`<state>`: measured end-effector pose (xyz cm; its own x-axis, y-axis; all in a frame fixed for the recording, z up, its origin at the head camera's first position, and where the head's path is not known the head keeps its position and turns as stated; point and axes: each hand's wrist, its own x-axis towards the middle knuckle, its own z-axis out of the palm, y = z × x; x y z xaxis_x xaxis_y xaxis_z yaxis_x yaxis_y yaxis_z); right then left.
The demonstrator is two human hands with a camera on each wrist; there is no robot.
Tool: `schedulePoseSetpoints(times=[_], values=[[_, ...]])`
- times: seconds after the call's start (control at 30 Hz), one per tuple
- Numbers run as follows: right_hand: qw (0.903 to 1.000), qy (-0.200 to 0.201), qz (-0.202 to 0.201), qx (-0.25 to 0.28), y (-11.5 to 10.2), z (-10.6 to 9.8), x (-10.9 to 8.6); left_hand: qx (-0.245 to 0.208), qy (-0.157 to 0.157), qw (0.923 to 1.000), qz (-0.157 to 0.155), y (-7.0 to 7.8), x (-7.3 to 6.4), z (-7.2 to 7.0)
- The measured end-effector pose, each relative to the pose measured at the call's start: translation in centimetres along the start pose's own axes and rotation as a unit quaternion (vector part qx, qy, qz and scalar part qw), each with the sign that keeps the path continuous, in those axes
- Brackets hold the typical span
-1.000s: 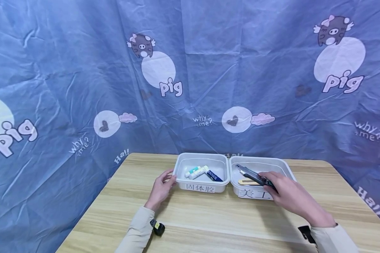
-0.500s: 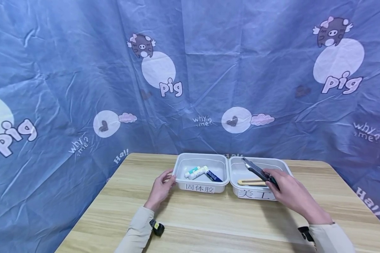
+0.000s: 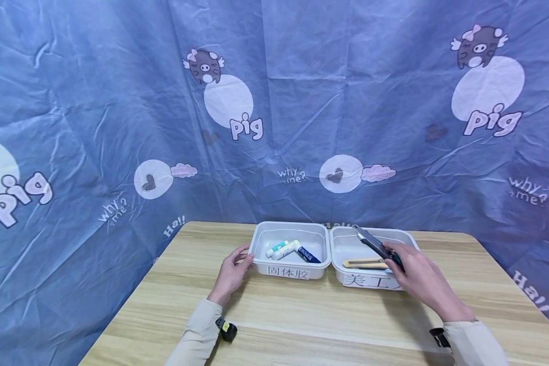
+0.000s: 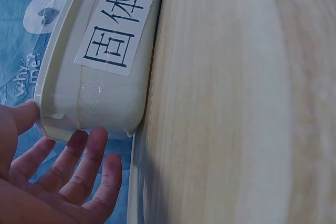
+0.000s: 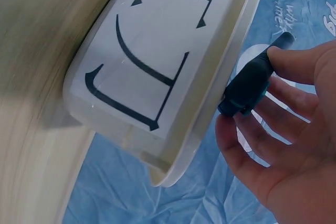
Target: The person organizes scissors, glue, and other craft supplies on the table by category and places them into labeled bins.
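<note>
My right hand (image 3: 421,274) grips a black-and-grey utility knife (image 3: 374,243), its front end tilted up over the right white tub (image 3: 372,281). In the right wrist view the knife (image 5: 252,80) is between thumb and fingers, beside the tub's rim (image 5: 210,93). A yellow utility knife (image 3: 365,264) lies inside that tub. My left hand (image 3: 231,274) holds the left corner of the other white tub (image 3: 288,267); in the left wrist view, thumb and fingertips touch its rim (image 4: 52,124). Inside are two pale glue sticks (image 3: 284,250) and a dark blue one (image 3: 308,255).
Both tubs stand side by side near the back edge of a wooden table (image 3: 311,325). Paper labels with Chinese characters are on their fronts, such as the left label (image 4: 118,24). A blue printed curtain (image 3: 302,112) hangs behind the table.
The utility knife in my right hand has risen out of the right tub and moved slightly right, its front end tilting higher. My left hand has stayed at the left tub's corner.
</note>
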<state>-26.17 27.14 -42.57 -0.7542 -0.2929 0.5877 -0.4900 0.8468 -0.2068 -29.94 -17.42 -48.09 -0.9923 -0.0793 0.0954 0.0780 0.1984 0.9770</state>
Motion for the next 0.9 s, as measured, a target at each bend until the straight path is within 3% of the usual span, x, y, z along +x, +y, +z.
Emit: schedulePoseSetpoints(times=[0.47, 0.9], values=[[0.9995, -0.008, 0.030, -0.003, 1.0, -0.1, 0.0, 0.004, 0.003, 1.0000, 0.004, -0.2, 0.2, -0.1], [1.0000, 0.003, -0.001, 0.008, 1.9, 0.9, -0.3, 0.010, 0.005, 0.9999, 0.002, -0.2, 0.2, 0.0]])
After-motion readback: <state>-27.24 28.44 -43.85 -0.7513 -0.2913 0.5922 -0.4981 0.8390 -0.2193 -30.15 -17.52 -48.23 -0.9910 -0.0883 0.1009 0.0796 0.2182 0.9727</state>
